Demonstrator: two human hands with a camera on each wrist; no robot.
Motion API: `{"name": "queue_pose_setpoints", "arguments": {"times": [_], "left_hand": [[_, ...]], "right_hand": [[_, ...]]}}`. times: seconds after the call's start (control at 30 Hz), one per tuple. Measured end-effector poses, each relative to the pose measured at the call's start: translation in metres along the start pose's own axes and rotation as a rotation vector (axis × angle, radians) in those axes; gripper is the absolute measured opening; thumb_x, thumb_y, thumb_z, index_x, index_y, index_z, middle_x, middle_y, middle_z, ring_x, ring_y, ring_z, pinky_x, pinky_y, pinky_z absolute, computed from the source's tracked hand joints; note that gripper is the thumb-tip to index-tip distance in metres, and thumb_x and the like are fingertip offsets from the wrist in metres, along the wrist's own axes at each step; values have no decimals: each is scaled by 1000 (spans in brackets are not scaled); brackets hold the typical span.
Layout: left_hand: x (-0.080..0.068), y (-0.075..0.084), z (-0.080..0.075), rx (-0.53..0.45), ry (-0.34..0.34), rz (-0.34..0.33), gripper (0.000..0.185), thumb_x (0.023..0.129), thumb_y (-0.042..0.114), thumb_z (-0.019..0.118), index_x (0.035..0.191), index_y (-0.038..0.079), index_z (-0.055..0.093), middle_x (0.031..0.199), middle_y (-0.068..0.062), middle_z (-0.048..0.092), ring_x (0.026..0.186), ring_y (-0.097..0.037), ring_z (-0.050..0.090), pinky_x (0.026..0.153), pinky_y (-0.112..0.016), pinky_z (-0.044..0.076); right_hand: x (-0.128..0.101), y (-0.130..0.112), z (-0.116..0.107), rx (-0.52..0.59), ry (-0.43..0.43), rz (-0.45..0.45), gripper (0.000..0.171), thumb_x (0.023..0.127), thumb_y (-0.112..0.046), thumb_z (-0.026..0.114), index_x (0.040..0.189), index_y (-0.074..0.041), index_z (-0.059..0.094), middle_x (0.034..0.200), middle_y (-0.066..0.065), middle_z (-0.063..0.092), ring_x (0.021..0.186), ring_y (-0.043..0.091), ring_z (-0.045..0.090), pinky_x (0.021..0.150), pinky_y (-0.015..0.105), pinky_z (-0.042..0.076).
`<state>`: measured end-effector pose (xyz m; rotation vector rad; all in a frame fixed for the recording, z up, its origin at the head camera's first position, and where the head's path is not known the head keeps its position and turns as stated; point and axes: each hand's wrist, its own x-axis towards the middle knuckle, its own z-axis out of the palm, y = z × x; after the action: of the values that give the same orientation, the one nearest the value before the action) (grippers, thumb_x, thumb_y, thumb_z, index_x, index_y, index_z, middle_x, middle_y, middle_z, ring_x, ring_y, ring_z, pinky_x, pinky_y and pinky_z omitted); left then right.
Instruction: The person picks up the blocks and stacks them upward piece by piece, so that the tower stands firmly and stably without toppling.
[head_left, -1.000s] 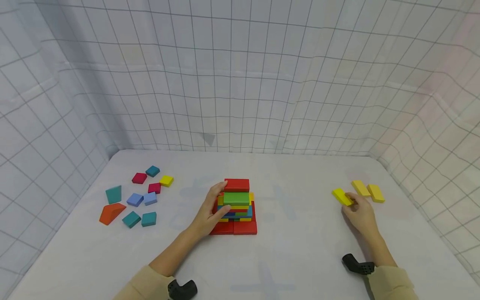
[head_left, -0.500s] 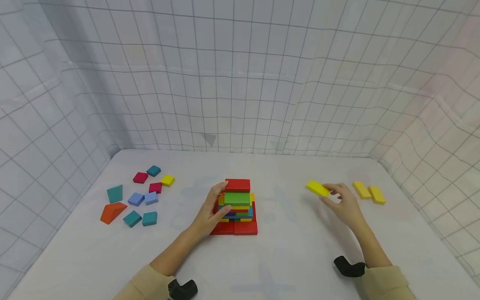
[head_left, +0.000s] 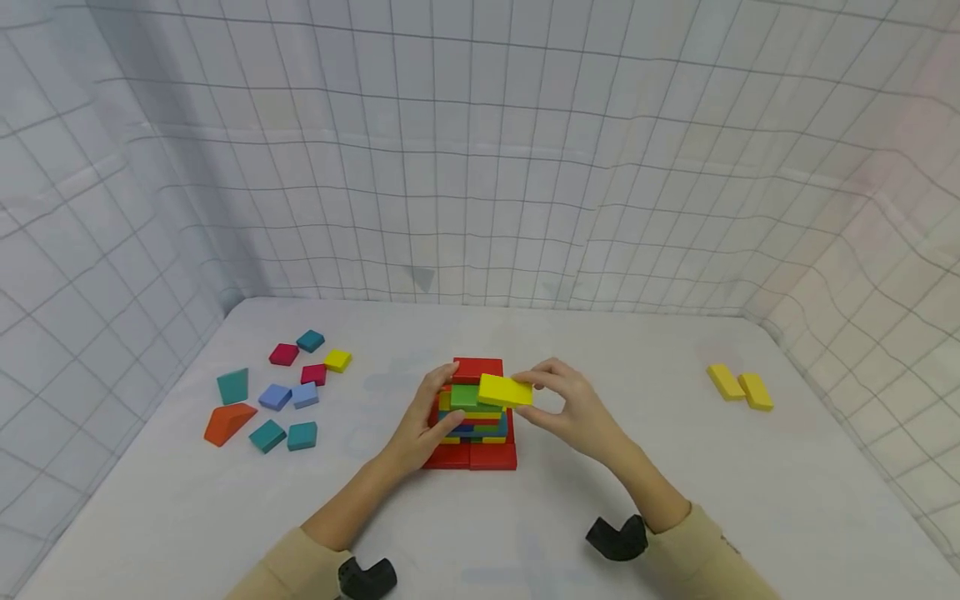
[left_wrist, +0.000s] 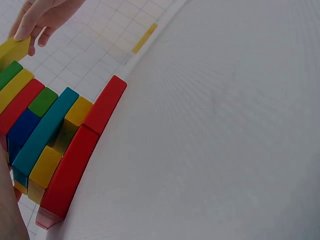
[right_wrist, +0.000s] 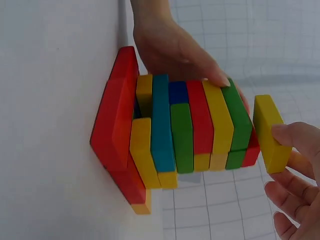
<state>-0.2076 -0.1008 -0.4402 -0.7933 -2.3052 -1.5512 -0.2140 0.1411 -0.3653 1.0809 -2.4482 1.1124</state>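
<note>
A stack of flat coloured blocks [head_left: 480,429] on a red base stands mid-table, with a green block [head_left: 463,397] on top. My left hand [head_left: 444,396] cups the stack's left side, fingers at the top layers and thumb on the front. My right hand [head_left: 528,393] pinches a yellow block [head_left: 505,390] and holds it level just above the green block, over the stack's right half. The right wrist view shows the yellow block [right_wrist: 267,132] a small gap away from the stack [right_wrist: 175,130], with my left hand [right_wrist: 170,47] behind it. In the left wrist view the yellow block [left_wrist: 14,50] shows at the top left.
Several loose blocks lie at the left: an orange wedge [head_left: 225,422], teal, blue and magenta pieces, and a small yellow square [head_left: 337,360]. Two yellow blocks [head_left: 738,387] lie at the right. Grid-patterned cloth walls [head_left: 480,167] close in the white table [head_left: 675,467] on three sides.
My right hand lifted one yellow block from the group at the right and carried it leftward to just above the stack. The left hand stayed on the stack.
</note>
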Motion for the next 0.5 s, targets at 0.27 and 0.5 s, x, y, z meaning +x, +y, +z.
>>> {"name": "queue_pose_setpoints", "arguments": {"times": [0.27, 0.5], "left_hand": [[-1, -10, 1, -14, -10, 0, 65, 88, 8, 56, 143, 21, 23, 142, -6, 28, 122, -23, 34, 94, -49, 42], [0, -5, 0, 0, 2, 18, 66, 85, -2, 56, 141, 11, 23, 141, -13, 29, 119, -28, 37, 91, -51, 43]], "right_hand": [[12, -10, 14, -31, 10, -62, 29, 75, -10, 74, 103, -7, 67, 100, 3, 58, 92, 18, 53, 77, 24, 51], [15, -12, 22, -46, 31, -96, 24, 76, -9, 74, 100, -6, 69, 100, 6, 54, 91, 17, 51, 73, 20, 51]]}}
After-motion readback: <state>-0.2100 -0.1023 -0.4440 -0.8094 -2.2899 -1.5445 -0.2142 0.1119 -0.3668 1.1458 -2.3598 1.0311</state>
